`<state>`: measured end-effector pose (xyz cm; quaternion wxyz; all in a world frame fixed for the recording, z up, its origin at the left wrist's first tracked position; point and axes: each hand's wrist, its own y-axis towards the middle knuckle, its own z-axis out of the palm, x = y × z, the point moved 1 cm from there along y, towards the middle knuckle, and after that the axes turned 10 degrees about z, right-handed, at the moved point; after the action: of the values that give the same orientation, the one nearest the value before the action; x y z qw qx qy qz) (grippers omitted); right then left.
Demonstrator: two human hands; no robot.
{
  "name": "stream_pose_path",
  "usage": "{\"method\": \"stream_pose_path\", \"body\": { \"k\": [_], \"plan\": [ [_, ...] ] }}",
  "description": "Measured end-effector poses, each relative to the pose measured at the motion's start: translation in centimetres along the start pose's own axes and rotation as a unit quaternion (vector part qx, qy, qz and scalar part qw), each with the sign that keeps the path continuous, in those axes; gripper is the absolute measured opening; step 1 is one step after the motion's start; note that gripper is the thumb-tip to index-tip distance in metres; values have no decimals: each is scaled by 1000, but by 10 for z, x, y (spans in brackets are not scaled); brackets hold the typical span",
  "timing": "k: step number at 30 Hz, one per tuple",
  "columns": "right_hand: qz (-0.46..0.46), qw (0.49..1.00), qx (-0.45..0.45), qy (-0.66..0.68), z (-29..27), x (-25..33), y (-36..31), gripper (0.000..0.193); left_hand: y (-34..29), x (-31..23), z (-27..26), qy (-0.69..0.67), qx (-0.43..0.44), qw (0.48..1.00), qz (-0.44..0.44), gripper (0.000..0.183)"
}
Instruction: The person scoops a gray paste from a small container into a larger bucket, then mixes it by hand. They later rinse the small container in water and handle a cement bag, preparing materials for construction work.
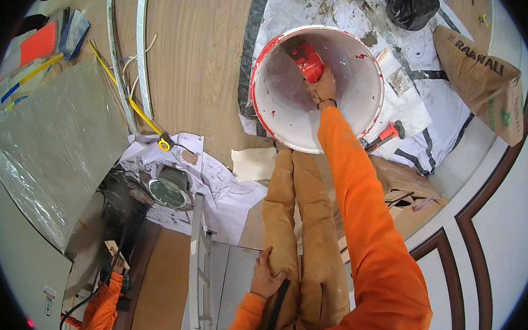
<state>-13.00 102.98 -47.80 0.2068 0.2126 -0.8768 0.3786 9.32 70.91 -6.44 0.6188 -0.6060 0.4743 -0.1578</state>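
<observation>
My right hand [324, 89] reaches into a large white bucket [279, 108] with red smears around its rim. The fingers are closed on a red plastic container [307, 63], tilted inside the bucket near its far wall. What the container holds, if anything, cannot be made out. My left hand [265, 277] holds nothing and rests on my tan trouser leg [281, 229], fingers laid out. A red-and-black hand tool [385, 136] lies just right of the bucket, its kind unclear.
The bucket stands on a dirty white sheet [285, 9]. A paper sack [480, 81] is at the right. A metal ladder [197, 264], a green-grey bucket [169, 188] and a tape measure [165, 142] lie leftward. Another person's orange sleeve [103, 306] shows lower left.
</observation>
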Motion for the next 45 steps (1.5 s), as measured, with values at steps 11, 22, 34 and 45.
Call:
{"method": "stream_pose_path", "body": {
  "k": [11, 22, 34, 45],
  "plan": [
    [-209, 952, -159, -158, -62, 65, -73, 75, 0, -6, -4, 28, 14, 1000, -1, 85],
    [-286, 931, -73, -215, -137, 55, -142, 72, 1, -20, -4, 58, 15, 996, -71, 92],
    [-147, 978, -144, 47, -96, 65, -102, 79, 2, -21, 1, 31, -8, 999, -42, 90],
    [-26, 983, -162, 76, -34, 17, -79, 87, 4, -24, 2, 42, 11, 997, -64, 91]
  ]
}}
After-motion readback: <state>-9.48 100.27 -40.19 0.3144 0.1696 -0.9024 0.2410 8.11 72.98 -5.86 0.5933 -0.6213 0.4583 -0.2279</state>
